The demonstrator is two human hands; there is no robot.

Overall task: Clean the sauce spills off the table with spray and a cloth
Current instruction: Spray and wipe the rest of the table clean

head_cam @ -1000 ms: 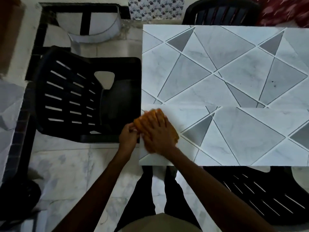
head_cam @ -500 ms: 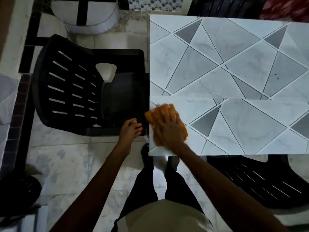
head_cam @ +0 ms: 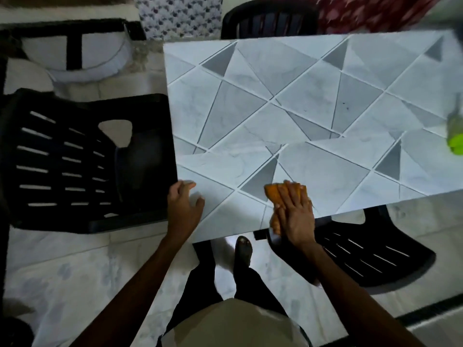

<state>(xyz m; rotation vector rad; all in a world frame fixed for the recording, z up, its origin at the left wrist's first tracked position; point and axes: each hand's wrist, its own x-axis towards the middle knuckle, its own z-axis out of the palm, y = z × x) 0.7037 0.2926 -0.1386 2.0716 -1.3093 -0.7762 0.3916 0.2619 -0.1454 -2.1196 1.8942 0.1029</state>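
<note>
One orange cloth (head_cam: 273,194) under right hand (head_cam: 297,214), lengthwise toward near edge

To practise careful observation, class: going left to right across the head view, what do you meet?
black chair → left hand → orange cloth → green spray bottle

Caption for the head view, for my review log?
Right hand presses an orange cloth flat on the table; left hand rests open at its corner.

one table (head_cam: 313,116), three chairs (head_cam: 75,159) (head_cam: 268,18) (head_cam: 363,256), one cloth (head_cam: 273,194), one bottle (head_cam: 456,136), two hands (head_cam: 183,209) (head_cam: 297,216).
</note>
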